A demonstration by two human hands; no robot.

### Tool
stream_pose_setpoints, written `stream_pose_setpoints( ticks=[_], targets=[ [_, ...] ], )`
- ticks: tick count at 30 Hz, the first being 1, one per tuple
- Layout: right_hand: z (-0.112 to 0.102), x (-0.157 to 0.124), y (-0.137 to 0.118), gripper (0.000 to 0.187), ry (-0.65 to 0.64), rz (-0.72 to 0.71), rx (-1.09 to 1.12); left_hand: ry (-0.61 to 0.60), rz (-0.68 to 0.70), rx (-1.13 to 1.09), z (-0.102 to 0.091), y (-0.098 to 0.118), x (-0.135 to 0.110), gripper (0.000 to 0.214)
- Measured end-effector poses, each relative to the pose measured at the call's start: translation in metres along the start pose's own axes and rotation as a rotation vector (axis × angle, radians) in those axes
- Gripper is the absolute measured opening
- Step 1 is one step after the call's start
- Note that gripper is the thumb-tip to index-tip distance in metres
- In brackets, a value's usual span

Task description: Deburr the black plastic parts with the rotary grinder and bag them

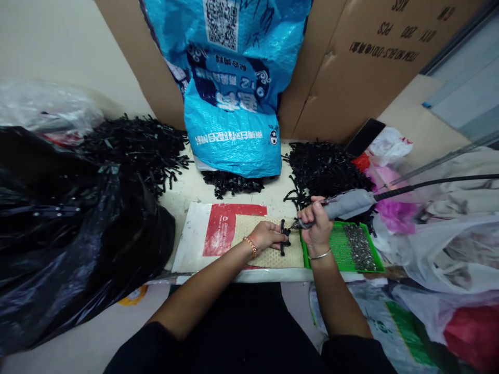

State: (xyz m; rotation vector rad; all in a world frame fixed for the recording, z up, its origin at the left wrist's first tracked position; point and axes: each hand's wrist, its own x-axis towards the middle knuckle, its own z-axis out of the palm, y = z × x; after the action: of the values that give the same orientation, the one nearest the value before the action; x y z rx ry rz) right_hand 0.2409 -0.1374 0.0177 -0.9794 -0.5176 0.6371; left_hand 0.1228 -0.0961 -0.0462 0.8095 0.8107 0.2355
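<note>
My left hand (pixel 268 236) pinches a small black plastic part (pixel 283 244) with short arms, over a pale dotted mat (pixel 249 257). Wrapped in my right hand (pixel 317 228) is a grey electric screwdriver (pixel 345 204), tilted so that its tip meets or nearly meets the black part; a cable runs off it to the right. Just right of the mat, partly behind my right wrist, lies a green tray (pixel 372 244) with small screws (pixel 360 248) in rows and in a loose heap.
Piles of black parts lie at the back left (pixel 136 145) and back right (pixel 319 166). A blue woven bag (pixel 234 130) stands between them, more parts at its mouth. A black plastic bag (pixel 97 223) bulges at left. A phone (pixel 365 137) leans at right near plastic bags (pixel 448 234).
</note>
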Motion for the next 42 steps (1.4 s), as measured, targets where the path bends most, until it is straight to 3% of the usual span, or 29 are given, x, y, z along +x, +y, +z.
stream_pose_setpoints(
  ticks=[42],
  targets=[
    [-0.0026,-0.0101,0.0092,0.025,-0.026,-0.043,-0.077,-0.012,0.004,0.006,0.0002,-0.0016,0.0006,0.029]
  ],
)
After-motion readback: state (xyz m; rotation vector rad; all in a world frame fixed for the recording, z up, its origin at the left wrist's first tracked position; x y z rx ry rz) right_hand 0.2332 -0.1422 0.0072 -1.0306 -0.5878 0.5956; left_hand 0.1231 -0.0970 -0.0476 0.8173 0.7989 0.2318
